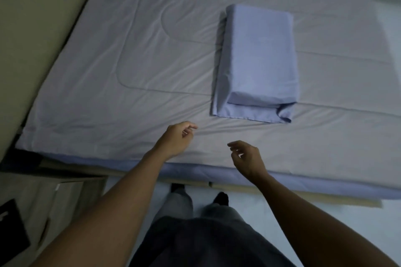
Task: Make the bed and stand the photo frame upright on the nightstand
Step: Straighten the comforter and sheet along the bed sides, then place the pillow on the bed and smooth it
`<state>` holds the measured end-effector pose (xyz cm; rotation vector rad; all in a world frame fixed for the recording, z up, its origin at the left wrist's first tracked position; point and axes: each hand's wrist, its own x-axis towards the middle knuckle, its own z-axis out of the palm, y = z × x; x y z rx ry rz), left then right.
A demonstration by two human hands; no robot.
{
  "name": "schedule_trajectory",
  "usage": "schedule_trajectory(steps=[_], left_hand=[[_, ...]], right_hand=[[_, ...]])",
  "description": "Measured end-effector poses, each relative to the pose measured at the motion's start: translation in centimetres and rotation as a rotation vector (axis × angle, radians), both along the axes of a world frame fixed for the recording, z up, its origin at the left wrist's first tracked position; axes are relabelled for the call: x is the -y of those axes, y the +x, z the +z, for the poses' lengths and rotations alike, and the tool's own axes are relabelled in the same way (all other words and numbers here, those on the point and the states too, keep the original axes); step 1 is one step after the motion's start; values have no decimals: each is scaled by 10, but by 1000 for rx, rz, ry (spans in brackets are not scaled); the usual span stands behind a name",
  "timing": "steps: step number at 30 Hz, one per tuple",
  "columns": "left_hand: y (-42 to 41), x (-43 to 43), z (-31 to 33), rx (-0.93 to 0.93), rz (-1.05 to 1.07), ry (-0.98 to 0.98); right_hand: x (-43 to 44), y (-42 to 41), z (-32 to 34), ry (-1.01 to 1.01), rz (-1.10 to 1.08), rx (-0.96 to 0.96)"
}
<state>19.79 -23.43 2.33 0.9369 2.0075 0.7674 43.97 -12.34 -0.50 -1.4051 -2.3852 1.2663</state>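
Observation:
A pale grey quilt [134, 54] lies spread flat over the bed, its near edge running along the blue mattress side [217, 171]. On it rests a blue pillow [258, 60], lengthwise, right of centre. My left hand [176, 138] hovers just above the quilt's near edge, fingers loosely curled, holding nothing. My right hand [247, 156] hangs beside it, a little nearer to me, fingers apart and empty. Both hands are short of the pillow. A dark flat object [12, 230], possibly the photo frame, lies on the nightstand at the lower left.
A beige headboard [36, 17] runs along the left. The light wooden nightstand [65, 199] stands at the lower left beside the bed. My legs and dark socks [221, 198] stand on the pale floor against the bed's side.

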Motion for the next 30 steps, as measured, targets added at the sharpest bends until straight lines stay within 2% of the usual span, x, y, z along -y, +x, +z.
schedule_trajectory(steps=[6, 13, 17, 27, 30], left_hand=[[16, -49, 6, -51, -73, -39], [33, -123, -2, 1, -174, -71], [39, -154, -13, 13, -205, -126], [61, -254, -53, 18, 25, -170], [67, -293, -72, -39, 101, -162]], right_hand=[[-24, 18, 3, -24, -105, -41], [-69, 33, -2, -12, -269, -42], [-98, 38, -8, 16, -283, -38], [-221, 56, -51, -24, -266, -32], [-266, 57, -70, 2, -319, -44]])
